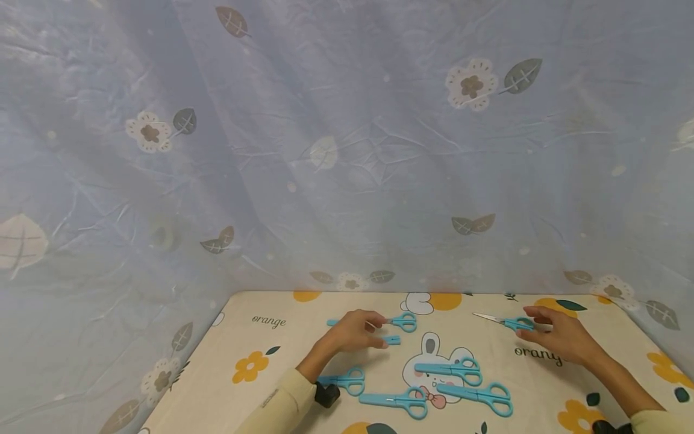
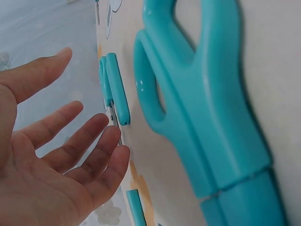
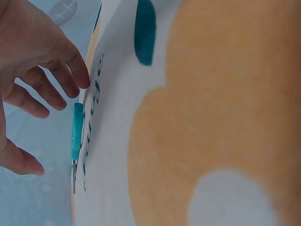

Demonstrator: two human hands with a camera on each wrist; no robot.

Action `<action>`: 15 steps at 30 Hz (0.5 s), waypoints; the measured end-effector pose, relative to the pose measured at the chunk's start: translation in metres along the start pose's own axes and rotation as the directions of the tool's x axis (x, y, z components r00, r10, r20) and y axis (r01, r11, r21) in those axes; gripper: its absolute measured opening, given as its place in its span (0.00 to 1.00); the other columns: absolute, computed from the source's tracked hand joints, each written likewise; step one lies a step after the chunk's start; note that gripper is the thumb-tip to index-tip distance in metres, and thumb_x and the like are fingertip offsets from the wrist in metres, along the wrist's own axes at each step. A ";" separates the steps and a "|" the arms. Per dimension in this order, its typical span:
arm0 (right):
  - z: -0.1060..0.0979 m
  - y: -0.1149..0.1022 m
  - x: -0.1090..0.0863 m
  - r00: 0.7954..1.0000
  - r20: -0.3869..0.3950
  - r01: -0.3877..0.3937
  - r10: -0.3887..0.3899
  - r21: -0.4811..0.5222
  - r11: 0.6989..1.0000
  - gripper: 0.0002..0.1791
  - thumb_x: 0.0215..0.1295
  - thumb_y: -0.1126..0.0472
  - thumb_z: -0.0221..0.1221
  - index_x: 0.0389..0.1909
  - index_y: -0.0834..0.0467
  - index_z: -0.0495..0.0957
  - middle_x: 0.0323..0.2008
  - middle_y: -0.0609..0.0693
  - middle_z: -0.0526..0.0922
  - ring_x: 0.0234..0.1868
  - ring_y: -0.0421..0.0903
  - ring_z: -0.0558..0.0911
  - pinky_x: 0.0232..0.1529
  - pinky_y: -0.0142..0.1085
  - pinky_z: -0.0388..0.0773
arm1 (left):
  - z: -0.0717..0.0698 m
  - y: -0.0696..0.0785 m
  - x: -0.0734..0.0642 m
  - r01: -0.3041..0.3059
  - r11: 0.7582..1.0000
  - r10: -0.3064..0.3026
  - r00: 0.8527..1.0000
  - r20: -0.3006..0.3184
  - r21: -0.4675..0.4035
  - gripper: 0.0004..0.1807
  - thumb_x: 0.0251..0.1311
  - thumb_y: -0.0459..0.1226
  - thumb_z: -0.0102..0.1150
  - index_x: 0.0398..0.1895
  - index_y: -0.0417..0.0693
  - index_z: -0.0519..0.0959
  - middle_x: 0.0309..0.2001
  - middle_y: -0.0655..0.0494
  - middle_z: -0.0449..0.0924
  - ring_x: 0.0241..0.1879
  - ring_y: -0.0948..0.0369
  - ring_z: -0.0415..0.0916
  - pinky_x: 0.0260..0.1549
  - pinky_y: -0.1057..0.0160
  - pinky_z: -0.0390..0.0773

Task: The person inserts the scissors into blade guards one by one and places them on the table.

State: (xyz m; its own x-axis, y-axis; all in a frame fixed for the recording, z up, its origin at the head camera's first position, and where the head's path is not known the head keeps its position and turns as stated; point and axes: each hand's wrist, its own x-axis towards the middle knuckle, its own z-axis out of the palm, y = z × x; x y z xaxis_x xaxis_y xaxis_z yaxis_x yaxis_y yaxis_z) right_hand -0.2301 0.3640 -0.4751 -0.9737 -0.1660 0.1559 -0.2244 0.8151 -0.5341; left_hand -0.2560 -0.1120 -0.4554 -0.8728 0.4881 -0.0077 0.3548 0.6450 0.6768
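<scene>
Sheathed turquoise plastic scissors [image 1: 387, 400] lie nearest on the cream cloth-covered worktop [image 1: 290, 337]. The right hand [image 1: 565, 337], fingers apart, hovers beside bare-bladed metal scissors with turquoise plastic loops [image 1: 511, 323]; the left hand [image 1: 353, 333], fingers parted, is near another turquoise-handled pair [image 1: 402, 322]. Both seem light, stiff: grip the loops.

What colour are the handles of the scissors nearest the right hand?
The handles are turquoise blue; they show best in the head view.

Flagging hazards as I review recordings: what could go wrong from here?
The right hand might get nicked if it slid onto the bare blade of its nearest scissors. The left hand might knock the loose cap nearby, or brush exposed metal on the adjacent uncapped scissors.
</scene>
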 end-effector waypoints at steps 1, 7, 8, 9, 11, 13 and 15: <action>0.000 0.000 0.001 1.000 0.002 -0.003 0.003 0.002 1.000 0.42 0.72 0.45 0.69 0.71 0.73 0.72 0.67 0.76 0.76 0.63 0.75 0.80 0.51 0.61 0.85 | 0.000 0.000 0.001 -0.002 1.000 0.002 1.000 -0.001 0.003 0.29 0.59 0.41 0.79 0.64 0.44 0.84 0.61 0.45 0.87 0.60 0.45 0.84 0.59 0.50 0.84; 0.002 0.002 0.007 0.999 0.023 -0.024 0.024 -0.001 1.000 0.43 0.71 0.43 0.69 0.72 0.73 0.71 0.68 0.77 0.75 0.63 0.75 0.79 0.50 0.60 0.86 | 0.003 -0.001 0.006 -0.004 1.000 0.004 1.000 0.001 0.014 0.29 0.59 0.41 0.79 0.63 0.44 0.85 0.61 0.45 0.87 0.60 0.45 0.84 0.59 0.53 0.84; 0.002 0.002 0.008 0.999 0.029 -0.030 0.030 0.000 1.000 0.44 0.71 0.43 0.69 0.72 0.73 0.71 0.67 0.77 0.75 0.64 0.75 0.79 0.50 0.60 0.86 | 0.004 -0.001 0.007 -0.004 1.000 0.004 1.000 0.000 0.015 0.28 0.59 0.41 0.79 0.63 0.44 0.85 0.61 0.45 0.87 0.60 0.45 0.84 0.58 0.53 0.84; 0.002 0.002 0.009 0.999 0.035 -0.034 0.034 -0.003 0.999 0.44 0.71 0.43 0.69 0.72 0.73 0.71 0.67 0.77 0.75 0.64 0.75 0.79 0.51 0.60 0.85 | 0.004 -0.001 0.007 -0.004 1.000 0.004 1.000 -0.002 0.016 0.28 0.59 0.41 0.79 0.63 0.44 0.85 0.60 0.45 0.87 0.60 0.45 0.84 0.58 0.53 0.84; 0.003 0.002 0.011 0.998 0.046 -0.041 0.041 -0.008 0.999 0.44 0.71 0.42 0.69 0.72 0.73 0.71 0.67 0.77 0.75 0.63 0.75 0.80 0.52 0.61 0.85 | 0.005 -0.001 0.007 -0.003 1.000 0.003 1.000 -0.004 0.020 0.28 0.59 0.42 0.79 0.63 0.45 0.85 0.60 0.45 0.87 0.60 0.45 0.84 0.58 0.54 0.84; 0.004 0.003 0.012 0.997 0.053 -0.047 0.047 -0.013 0.999 0.45 0.71 0.42 0.69 0.72 0.73 0.71 0.66 0.77 0.76 0.63 0.74 0.80 0.52 0.62 0.84 | 0.006 -0.001 0.008 -0.005 1.000 0.005 1.000 -0.007 0.016 0.28 0.59 0.41 0.79 0.63 0.45 0.85 0.60 0.45 0.87 0.60 0.45 0.84 0.58 0.54 0.84; 0.005 0.004 0.014 0.997 0.058 -0.050 0.051 -0.020 0.999 0.44 0.71 0.42 0.69 0.72 0.73 0.71 0.66 0.77 0.76 0.62 0.74 0.81 0.52 0.62 0.84 | 0.006 -0.001 0.009 -0.011 1.000 0.011 1.000 -0.010 0.018 0.28 0.59 0.41 0.79 0.62 0.44 0.85 0.59 0.44 0.87 0.59 0.44 0.84 0.58 0.54 0.84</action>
State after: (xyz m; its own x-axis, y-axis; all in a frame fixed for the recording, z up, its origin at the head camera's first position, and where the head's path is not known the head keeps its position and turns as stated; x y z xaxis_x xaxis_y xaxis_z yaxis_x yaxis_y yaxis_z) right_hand -0.2444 0.3622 -0.4790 -0.9845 -0.1558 0.0804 -0.1747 0.8331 -0.5248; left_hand -0.2616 -0.1044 -0.4606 -0.8721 0.4893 0.0072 0.3703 0.6500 0.6636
